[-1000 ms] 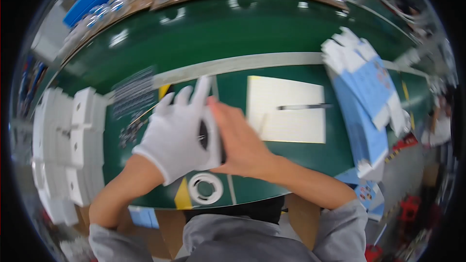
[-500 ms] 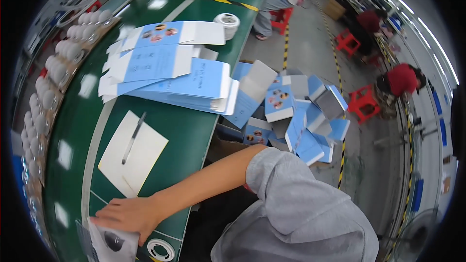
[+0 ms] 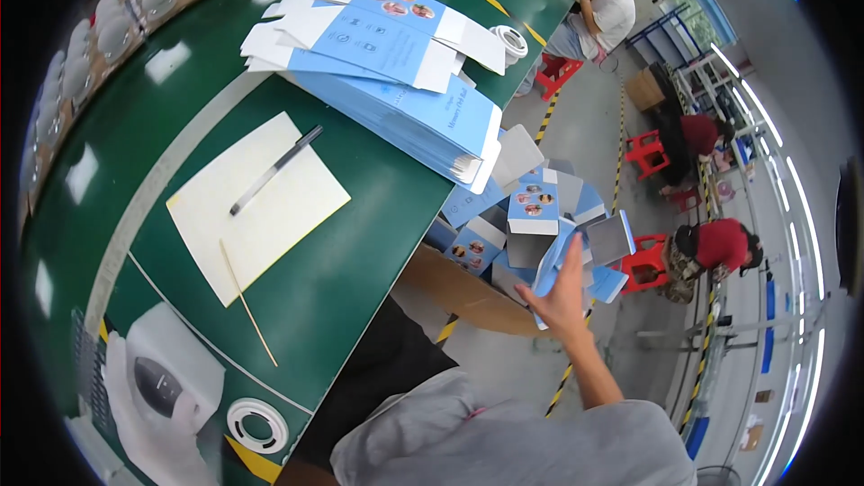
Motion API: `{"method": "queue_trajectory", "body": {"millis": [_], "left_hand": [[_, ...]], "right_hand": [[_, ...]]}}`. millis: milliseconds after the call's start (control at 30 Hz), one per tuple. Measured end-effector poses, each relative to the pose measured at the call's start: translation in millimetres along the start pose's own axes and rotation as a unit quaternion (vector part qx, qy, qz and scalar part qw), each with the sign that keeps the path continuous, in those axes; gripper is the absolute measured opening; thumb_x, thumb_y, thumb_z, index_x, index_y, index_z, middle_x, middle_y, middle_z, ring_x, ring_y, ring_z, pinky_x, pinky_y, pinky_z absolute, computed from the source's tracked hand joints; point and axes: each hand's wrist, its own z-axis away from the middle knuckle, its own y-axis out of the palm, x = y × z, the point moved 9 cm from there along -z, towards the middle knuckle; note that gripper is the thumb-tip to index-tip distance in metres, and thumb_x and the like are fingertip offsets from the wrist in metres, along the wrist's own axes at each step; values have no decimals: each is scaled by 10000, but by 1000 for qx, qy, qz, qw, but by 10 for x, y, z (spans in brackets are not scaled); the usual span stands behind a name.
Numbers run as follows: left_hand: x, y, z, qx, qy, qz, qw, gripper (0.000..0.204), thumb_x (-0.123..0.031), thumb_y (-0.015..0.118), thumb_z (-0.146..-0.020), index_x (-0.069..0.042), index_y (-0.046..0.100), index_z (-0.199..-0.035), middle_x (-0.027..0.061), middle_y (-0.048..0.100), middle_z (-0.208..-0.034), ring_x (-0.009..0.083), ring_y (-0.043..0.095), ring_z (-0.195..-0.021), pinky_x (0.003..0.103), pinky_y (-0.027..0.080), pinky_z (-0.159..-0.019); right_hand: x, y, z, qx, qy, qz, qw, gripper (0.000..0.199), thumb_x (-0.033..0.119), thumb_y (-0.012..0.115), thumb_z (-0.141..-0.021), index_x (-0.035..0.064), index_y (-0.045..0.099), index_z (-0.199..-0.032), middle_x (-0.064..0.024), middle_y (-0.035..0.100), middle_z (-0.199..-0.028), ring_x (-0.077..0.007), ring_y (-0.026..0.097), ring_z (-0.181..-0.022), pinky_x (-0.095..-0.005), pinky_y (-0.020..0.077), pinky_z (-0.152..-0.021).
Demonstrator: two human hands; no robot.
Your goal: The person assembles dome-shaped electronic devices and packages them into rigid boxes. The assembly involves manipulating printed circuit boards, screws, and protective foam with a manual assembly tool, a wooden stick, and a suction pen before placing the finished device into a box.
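Blue carton (image 3: 551,272) now in right hand (image 3: 562,292)

A pen (image 3: 273,171) lies on a cream sheet (image 3: 261,202) beside stacked flat blue cartons (image 3: 396,99).

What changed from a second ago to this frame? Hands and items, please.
The right hand left the dark device it was working on with the gloved left hand and swung out right, past the table edge, to a blue folded box over the box pile. The view turned right with it. Paper sheet, pen and flat box stack stayed put.
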Motion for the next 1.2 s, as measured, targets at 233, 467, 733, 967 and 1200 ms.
{"method": "queue_trajectory", "body": {"millis": [233,467,733,967,1200], "left_hand": [[11,61,-72,59,61,65,994,700,-242,804,-781,-35,531,-1392,210,564,-1403,395,573,-1244,423,475,-1046],[-246,-182,-111,113,181,58,975,837,-226,944,-517,-39,592,-1253,244,494,-1364,451,506,-1245,477,462,-1043],[60,-304,-30,-1,77,57,995,479,-286,856,-685,-117,661,-1088,147,573,-1149,357,615,-1079,436,580,-843],[422,-1487,209,-232,-27,228,945,887,-201,961,-579,-1,517,-1321,137,551,-1324,254,591,-1208,373,485,-1042],[-784,-1741,159,-171,209,281,921,945,-339,1031,-515,-70,554,-1284,201,503,-1355,325,516,-1292,429,472,-1025]], "right_hand": [[-513,-806,-199,-149,1,172,974,398,106,606,-974,107,552,-1368,-241,691,-1072,-382,708,-814,-466,547,-685],[710,-2763,-1017,-300,68,-244,920,344,286,671,-1005,-8,640,-1181,-191,728,-1028,-235,729,-834,-353,601,-752],[3927,-1216,-1624,89,-329,-536,772,185,108,750,-925,-5,695,-1061,-27,717,-897,-52,647,-748,-196,517,-656],[5072,-652,-1415,218,-454,-551,665,181,157,765,-932,0,717,-1008,-31,720,-888,-58,646,-812,-229,506,-687],[5346,-19,-949,342,-366,-656,564,580,168,721,-932,55,480,-1448,-125,526,-1462,-175,552,-1276,-328,458,-1064]]}}
